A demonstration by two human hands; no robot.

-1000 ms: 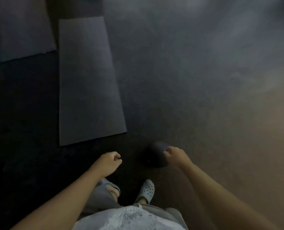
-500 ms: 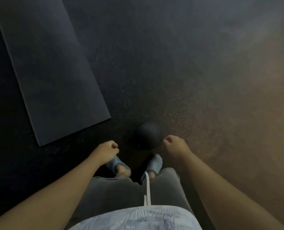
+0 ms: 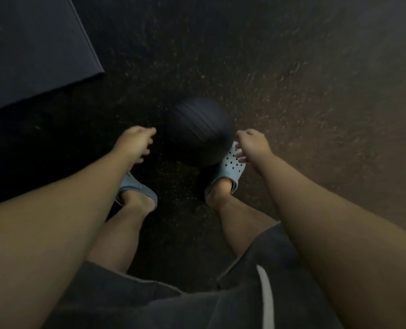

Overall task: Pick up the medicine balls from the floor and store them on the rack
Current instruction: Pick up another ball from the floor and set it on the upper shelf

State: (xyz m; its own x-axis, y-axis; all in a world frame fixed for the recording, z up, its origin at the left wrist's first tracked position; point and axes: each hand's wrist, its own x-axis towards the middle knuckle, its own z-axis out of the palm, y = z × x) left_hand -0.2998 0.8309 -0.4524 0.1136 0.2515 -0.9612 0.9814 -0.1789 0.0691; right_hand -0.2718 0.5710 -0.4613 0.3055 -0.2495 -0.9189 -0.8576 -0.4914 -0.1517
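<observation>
Head view, looking straight down, dim light, some motion blur. 1 dark medicine ball (image 3: 200, 131) sits on the speckled black rubber floor (image 3: 292, 79), roughly centre frame, just toward 12 o'clock from the person's feet. Faint ribbed lines show on the ball's surface; blur hides any finer detail.

Left hand (image 3: 135, 141) is at the ball's 9 o'clock, near it with a gap, not touching. Fingers loosely spread and curled, nothing in the hand. Right hand (image 3: 253, 144) is at the ball's 3 o'clock, just beside its edge; cannot tell if the fingertips touch it. Fingers are apart and slightly bent, holding nothing. Both hands flank the ball, palms turned inward toward it, with the ball between them.

2 light blue clogs on the feet: right clog (image 3: 230, 168) at the ball's 5 o'clock, its toe overlapped by the ball's lower edge in this view, perforated top visible. Left clog (image 3: 135, 186) at the ball's 7 o'clock, mostly hidden under the left forearm. Bare lower legs and dark grey shorts (image 3: 197, 305) with a white drawstring (image 3: 267, 298) fill the frame's 6 o'clock.

Dark grey mat (image 3: 31, 48) lies flat at 10 o'clock of the frame, well apart from the ball, corner pointing toward centre.
</observation>
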